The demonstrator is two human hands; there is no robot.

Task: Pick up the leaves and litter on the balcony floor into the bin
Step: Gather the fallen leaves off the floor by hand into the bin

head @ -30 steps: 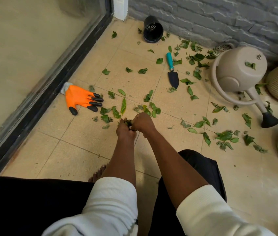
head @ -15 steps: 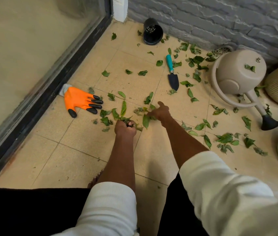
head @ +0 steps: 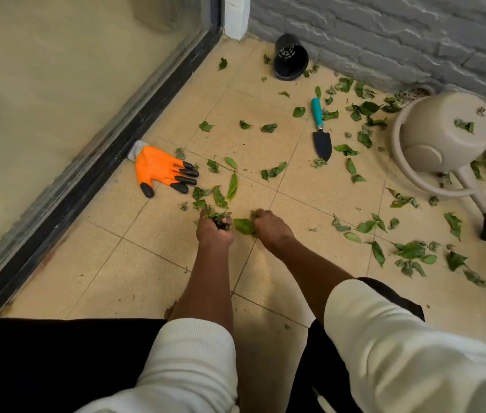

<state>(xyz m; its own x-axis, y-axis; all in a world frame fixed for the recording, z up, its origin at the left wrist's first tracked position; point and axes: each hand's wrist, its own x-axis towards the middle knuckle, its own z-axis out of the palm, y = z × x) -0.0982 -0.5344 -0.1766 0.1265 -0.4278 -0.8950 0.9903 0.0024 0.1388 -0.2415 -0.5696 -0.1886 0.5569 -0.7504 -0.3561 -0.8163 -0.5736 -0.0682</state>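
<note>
Leaves (head: 217, 217) are bunched in the left hand (head: 214, 231), fingers curled tight on them, while the right hand (head: 271, 226) pinches a big leaf (head: 244, 225) sitting between the two on the floor (head: 134, 263), so closest to the right.

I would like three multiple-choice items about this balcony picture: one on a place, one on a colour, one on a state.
1. Where does the glove lie?
A. beside the glass door frame
B. on the watering can
C. inside the pot

2. What colour is the trowel handle?
A. red
B. teal
C. yellow

3. What is the left hand doing?
A. resting flat and empty
B. gripping a bunch of leaves
C. holding the trowel

Key: 1 A, the glove lies on the tiles next to the black frame. 2 B, the handle is teal above a black blade. 3 B, leaves stick out above the curled fingers.
</note>
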